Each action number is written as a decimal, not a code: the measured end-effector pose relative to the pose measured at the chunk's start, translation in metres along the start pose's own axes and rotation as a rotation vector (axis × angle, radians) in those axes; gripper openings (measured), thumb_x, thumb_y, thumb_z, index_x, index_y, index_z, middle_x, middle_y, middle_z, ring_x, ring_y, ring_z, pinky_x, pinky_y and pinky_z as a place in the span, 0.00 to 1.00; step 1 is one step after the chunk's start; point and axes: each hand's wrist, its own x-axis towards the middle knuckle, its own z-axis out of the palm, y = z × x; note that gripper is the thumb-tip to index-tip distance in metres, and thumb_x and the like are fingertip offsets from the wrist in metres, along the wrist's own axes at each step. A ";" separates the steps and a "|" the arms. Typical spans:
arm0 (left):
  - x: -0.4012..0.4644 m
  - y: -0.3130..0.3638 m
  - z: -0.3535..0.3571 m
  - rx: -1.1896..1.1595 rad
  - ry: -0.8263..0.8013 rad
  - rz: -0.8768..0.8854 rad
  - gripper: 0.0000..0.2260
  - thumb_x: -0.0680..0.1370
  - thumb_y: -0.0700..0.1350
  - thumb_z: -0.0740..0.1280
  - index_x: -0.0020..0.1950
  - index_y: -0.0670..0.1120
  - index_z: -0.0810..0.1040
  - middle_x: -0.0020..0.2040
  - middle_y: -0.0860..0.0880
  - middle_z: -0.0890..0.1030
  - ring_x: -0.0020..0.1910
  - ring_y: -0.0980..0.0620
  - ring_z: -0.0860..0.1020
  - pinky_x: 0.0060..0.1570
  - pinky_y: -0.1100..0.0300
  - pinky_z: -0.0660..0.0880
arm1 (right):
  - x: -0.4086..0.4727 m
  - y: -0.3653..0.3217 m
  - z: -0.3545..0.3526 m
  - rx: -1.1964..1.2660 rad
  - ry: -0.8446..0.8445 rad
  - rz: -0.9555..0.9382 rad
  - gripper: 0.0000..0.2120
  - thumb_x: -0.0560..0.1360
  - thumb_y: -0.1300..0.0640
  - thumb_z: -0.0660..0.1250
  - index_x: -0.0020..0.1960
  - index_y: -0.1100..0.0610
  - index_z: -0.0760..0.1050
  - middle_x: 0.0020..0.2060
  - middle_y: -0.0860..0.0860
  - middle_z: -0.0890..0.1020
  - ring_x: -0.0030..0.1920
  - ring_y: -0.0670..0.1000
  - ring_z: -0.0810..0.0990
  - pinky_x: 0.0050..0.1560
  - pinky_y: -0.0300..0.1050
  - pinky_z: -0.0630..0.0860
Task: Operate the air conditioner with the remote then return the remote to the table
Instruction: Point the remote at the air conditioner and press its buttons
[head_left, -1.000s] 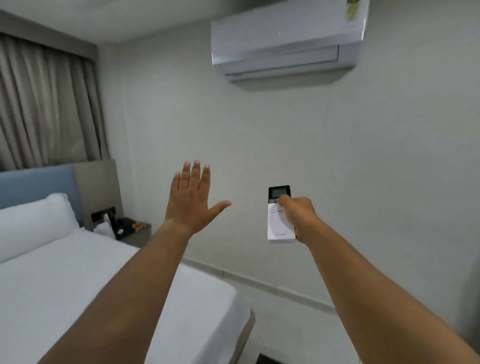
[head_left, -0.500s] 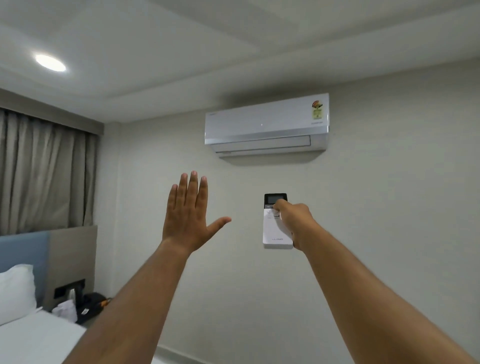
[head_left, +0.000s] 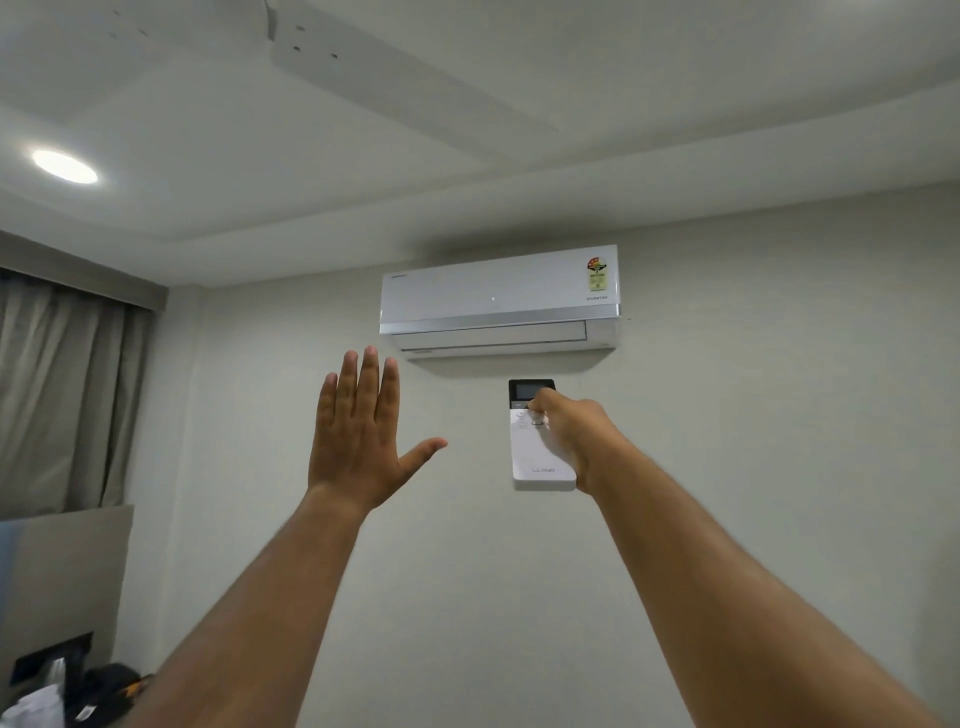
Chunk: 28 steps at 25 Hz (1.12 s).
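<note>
Remote (head_left: 540, 457) gripped in right hand (head_left: 576, 436), thumb on buttons, should be kept aimed at AC (head_left: 498, 301); left hand (head_left: 358, 431) held open, empty.

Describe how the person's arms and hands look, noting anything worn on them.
Both forearms are bare right up to the bottom edge of the picture: no sleeves show. The left hand has no ring, watch, band or glove, and its wrist is plain. The right hand and its wrist are likewise bare, as far as they can be seen. The fingernails look short and unpainted. No marks or jewellery show on either arm.
</note>
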 end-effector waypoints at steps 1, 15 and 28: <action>0.001 -0.001 0.001 -0.006 0.003 -0.010 0.48 0.73 0.75 0.46 0.80 0.41 0.46 0.81 0.39 0.48 0.80 0.39 0.46 0.78 0.42 0.47 | 0.000 -0.001 0.002 0.016 0.000 -0.006 0.06 0.70 0.57 0.65 0.42 0.60 0.74 0.35 0.56 0.79 0.28 0.56 0.79 0.26 0.40 0.76; 0.010 -0.004 0.005 -0.017 0.049 -0.004 0.48 0.72 0.74 0.47 0.80 0.41 0.47 0.81 0.38 0.50 0.80 0.38 0.48 0.77 0.42 0.47 | 0.003 -0.003 0.005 0.014 -0.008 -0.013 0.08 0.70 0.58 0.65 0.46 0.61 0.74 0.34 0.56 0.79 0.28 0.56 0.78 0.23 0.40 0.75; 0.010 -0.005 0.009 -0.007 0.017 0.032 0.46 0.73 0.74 0.47 0.80 0.41 0.49 0.80 0.37 0.53 0.80 0.36 0.51 0.76 0.39 0.51 | 0.006 0.011 0.003 0.014 -0.022 -0.019 0.05 0.72 0.58 0.65 0.42 0.61 0.74 0.32 0.56 0.78 0.26 0.55 0.78 0.26 0.41 0.76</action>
